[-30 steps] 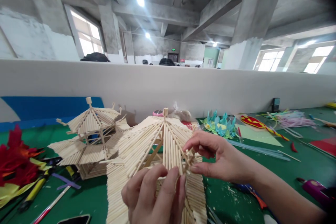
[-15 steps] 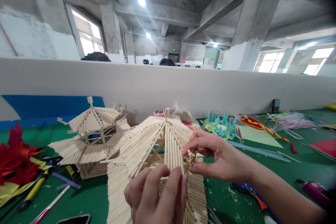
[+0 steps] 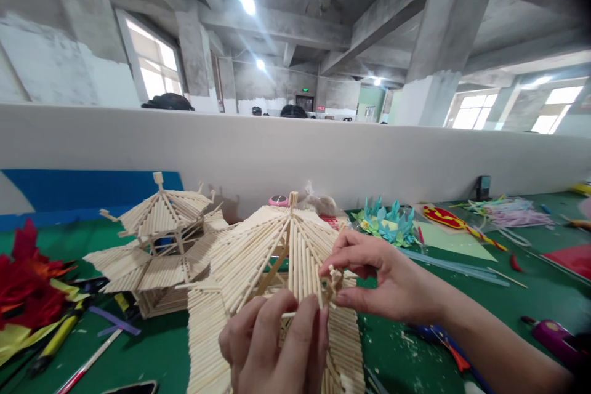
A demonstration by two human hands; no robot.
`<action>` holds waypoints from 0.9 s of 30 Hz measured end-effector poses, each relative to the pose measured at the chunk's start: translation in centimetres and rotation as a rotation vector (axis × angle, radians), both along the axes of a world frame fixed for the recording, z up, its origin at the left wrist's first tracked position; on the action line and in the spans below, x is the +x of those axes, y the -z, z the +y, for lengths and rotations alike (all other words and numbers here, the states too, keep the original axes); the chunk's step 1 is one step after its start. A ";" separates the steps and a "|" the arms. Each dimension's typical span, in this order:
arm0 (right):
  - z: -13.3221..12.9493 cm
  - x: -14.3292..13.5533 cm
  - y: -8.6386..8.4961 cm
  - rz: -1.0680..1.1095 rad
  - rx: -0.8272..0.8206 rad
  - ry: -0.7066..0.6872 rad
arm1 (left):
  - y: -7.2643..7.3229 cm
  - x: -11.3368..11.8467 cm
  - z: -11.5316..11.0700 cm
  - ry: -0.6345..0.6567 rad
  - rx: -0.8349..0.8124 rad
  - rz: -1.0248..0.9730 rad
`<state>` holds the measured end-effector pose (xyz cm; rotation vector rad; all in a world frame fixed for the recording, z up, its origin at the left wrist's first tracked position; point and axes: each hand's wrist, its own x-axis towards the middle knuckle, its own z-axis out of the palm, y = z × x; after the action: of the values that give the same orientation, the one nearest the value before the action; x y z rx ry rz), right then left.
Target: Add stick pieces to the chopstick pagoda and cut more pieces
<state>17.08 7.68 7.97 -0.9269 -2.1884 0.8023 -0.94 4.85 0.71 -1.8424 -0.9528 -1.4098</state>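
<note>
**Both hands on the stick pavilion**

My right hand (image 3: pixel 392 277) has its grip pinching a little stick cluster (image 3: pixel 335 278) by the roof edge. Left hand (image 3: pixel 277 341) is at the roof's front; can't tell its grip. Stick pavilion (image 3: pixel 252 252) sits on the green bench (image 3: pixel 392 351).

The model (image 3: pixel 253 246), built of pale thin sticks, stands upright on the green table (image 3: pixel 392 351), its peaked upper roof topped by a short stub and open in gaps at the front, above a wider lower roof. The small knobbly stick piece (image 3: pixel 335 278) sits at the upper roof's right edge, partly hidden.
</note>
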 end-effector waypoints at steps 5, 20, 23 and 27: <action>-0.1 0.0 0.1 0.004 -0.004 0.007 | 0.2 -0.1 0.0 -0.008 0.004 0.012; -0.3 0.3 0.6 -0.020 0.115 0.002 | 0.0 -0.1 -0.3 -0.003 -0.065 -0.002; -0.4 0.4 0.6 -0.022 0.105 0.011 | 0.0 0.1 -0.3 -0.008 -0.080 0.000; -0.2 0.3 0.6 -0.008 0.094 -0.001 | 0.0 0.1 -0.1 -0.001 -0.057 -0.012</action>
<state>17.37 7.48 7.39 -0.8835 -2.2138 0.6911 -0.81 4.72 0.71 -1.8766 -1.0100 -1.4081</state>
